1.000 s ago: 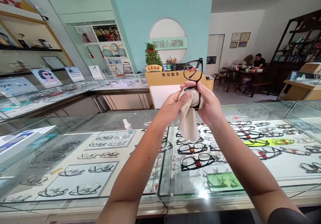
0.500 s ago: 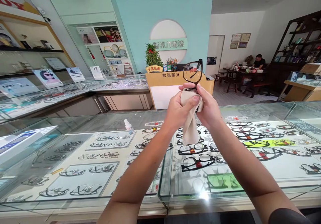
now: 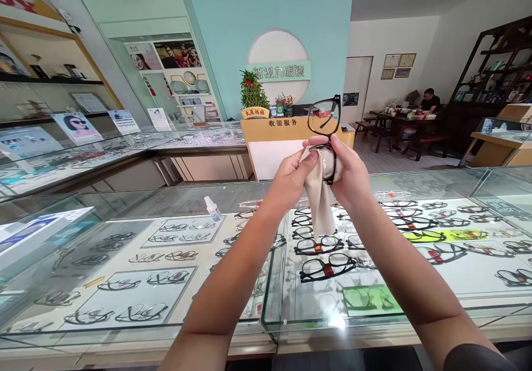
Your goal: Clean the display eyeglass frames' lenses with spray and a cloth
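A pair of dark-framed eyeglasses [image 3: 339,117] is held on end above the glass counter, one lens up and the other down. My right hand [image 3: 351,171] is closed on the frame near its bridge, from the right. Pinched in my left hand [image 3: 291,178] is a beige cleaning cloth [image 3: 321,213], which lies against the lower lens and hangs down below. My left thumb presses the cloth at the lens's left side. Part of the lower lens shows beside the cloth; the fingers behind it are hidden.
Below my arms, the glass display case [image 3: 274,282] holds rows of eyeglasses [image 3: 328,267]. A small white spray bottle [image 3: 213,209] stands on its top at left. Beyond are a cashier counter [image 3: 270,157] and a person [image 3: 430,102] seated at a dark table.
My left thumb and the cloth have shifted left on the lower lens, uncovering more of it and its rim. The eyeglasses have moved slightly right and turned a little.
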The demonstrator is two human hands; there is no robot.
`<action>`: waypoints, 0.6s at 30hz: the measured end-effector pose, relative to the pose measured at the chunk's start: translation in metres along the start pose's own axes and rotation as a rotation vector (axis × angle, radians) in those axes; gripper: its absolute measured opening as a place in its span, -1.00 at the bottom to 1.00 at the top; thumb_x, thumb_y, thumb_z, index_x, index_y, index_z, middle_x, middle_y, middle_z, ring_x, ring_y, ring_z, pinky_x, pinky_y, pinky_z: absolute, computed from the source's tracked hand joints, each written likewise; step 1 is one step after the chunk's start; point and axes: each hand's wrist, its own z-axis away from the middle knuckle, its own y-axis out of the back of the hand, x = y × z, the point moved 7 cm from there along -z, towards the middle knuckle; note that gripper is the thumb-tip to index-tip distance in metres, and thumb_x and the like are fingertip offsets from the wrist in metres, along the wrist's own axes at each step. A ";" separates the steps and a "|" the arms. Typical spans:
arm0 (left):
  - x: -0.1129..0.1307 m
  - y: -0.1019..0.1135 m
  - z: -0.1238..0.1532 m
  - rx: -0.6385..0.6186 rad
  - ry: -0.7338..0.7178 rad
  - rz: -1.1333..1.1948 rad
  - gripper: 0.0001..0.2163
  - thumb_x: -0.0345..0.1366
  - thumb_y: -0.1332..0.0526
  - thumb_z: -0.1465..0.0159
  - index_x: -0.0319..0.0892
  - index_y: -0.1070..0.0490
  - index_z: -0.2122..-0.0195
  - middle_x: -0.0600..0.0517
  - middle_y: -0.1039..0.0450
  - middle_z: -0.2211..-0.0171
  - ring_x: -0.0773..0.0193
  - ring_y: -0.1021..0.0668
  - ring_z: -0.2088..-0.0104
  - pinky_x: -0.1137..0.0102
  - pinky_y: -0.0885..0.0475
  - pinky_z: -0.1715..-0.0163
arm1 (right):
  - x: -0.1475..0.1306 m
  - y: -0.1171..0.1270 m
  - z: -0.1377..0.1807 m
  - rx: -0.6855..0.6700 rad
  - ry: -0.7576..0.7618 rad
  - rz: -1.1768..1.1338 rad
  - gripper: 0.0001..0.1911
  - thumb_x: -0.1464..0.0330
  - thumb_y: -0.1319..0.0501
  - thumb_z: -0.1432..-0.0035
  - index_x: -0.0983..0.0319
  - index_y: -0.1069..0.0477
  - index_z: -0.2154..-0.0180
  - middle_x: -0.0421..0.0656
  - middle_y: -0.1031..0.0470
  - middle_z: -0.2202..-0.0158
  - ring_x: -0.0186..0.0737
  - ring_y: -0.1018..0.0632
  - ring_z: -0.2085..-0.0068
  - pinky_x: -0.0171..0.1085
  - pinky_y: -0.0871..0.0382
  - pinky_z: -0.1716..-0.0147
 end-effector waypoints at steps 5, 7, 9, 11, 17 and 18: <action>0.000 -0.004 0.002 -0.160 0.070 0.006 -0.51 -0.04 -0.55 -0.20 -0.19 -0.58 -0.05 -0.01 -0.62 0.19 0.26 -0.59 0.24 0.43 -0.46 0.19 | 0.003 0.011 -0.004 0.069 -0.025 -0.036 -0.64 -0.03 -0.38 -0.29 0.11 -0.71 0.17 -0.15 -0.74 0.07 -0.05 -0.68 -0.03 -0.14 -0.59 -0.06; 0.001 -0.006 0.003 -0.116 0.042 -0.022 -0.48 -0.06 -0.58 -0.16 -0.19 -0.56 -0.06 0.01 -0.61 0.21 0.27 -0.58 0.26 0.43 -0.47 0.20 | 0.004 0.010 -0.003 0.083 -0.013 -0.041 -0.64 -0.03 -0.37 -0.29 0.09 -0.71 0.18 -0.16 -0.73 0.07 -0.06 -0.68 -0.02 -0.13 -0.58 -0.07; 0.002 -0.008 0.003 -0.040 -0.004 -0.043 -0.48 -0.06 -0.60 -0.13 -0.19 -0.56 -0.03 0.00 -0.63 0.19 0.25 -0.60 0.24 0.41 -0.49 0.17 | 0.004 0.006 -0.002 0.077 -0.002 -0.039 -0.65 -0.04 -0.35 -0.31 0.07 -0.71 0.17 -0.17 -0.73 0.05 -0.07 -0.67 -0.03 -0.12 -0.57 -0.09; 0.005 -0.010 0.004 0.036 -0.046 -0.055 -0.48 -0.03 -0.61 -0.11 -0.19 -0.56 0.02 -0.03 -0.65 0.16 0.22 -0.62 0.20 0.39 -0.51 0.15 | 0.003 0.000 0.001 0.057 0.008 -0.012 -0.64 -0.06 -0.31 -0.34 0.04 -0.70 0.14 -0.18 -0.72 0.00 -0.06 -0.67 -0.07 -0.10 -0.55 -0.13; 0.011 -0.007 0.012 0.248 -0.123 -0.056 -0.53 0.15 -0.53 -0.16 -0.17 -0.58 0.21 0.04 -0.57 0.37 0.28 -0.55 0.36 0.39 -0.46 0.33 | -0.002 -0.018 0.009 -0.034 0.040 0.074 -0.58 -0.11 -0.28 -0.36 0.05 -0.70 0.15 -0.16 -0.70 -0.05 -0.01 -0.63 -0.17 -0.06 -0.51 -0.20; 0.011 -0.006 0.013 0.278 -0.135 -0.062 -0.54 0.17 -0.50 -0.18 -0.16 -0.57 0.25 0.07 -0.52 0.43 0.31 -0.50 0.41 0.40 -0.42 0.38 | -0.003 -0.019 0.010 -0.053 0.041 0.072 -0.59 -0.09 -0.28 -0.37 0.05 -0.71 0.15 -0.16 -0.70 -0.04 -0.01 -0.63 -0.17 -0.06 -0.51 -0.19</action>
